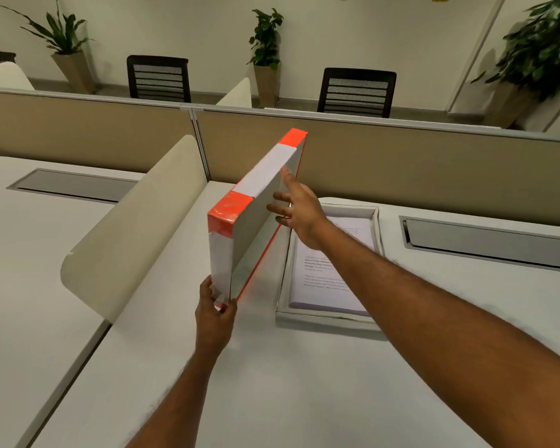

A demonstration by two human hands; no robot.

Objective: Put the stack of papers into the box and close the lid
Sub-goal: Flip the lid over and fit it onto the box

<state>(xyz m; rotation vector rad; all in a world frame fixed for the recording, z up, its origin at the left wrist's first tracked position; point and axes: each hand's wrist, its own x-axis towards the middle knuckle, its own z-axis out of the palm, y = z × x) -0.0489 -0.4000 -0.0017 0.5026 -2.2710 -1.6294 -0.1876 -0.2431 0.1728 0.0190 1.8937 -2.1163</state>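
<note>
A shallow white box (326, 318) lies open on the desk, right of centre. The stack of printed papers (324, 279) lies flat inside it. The orange-and-white lid (256, 202) stands tilted on its edge just left of the box, its hollow side facing right. My left hand (214, 318) grips the lid's near bottom corner. My right hand (296, 208) reaches across the box with fingers spread, touching the lid's inner face near its upper part.
A cream curved divider (136, 221) stands left of the lid. A tan partition wall (401, 163) runs along the back of the desk. Grey cable hatches (488, 244) are set into the desk at right and far left. Chairs and plants stand behind the partition.
</note>
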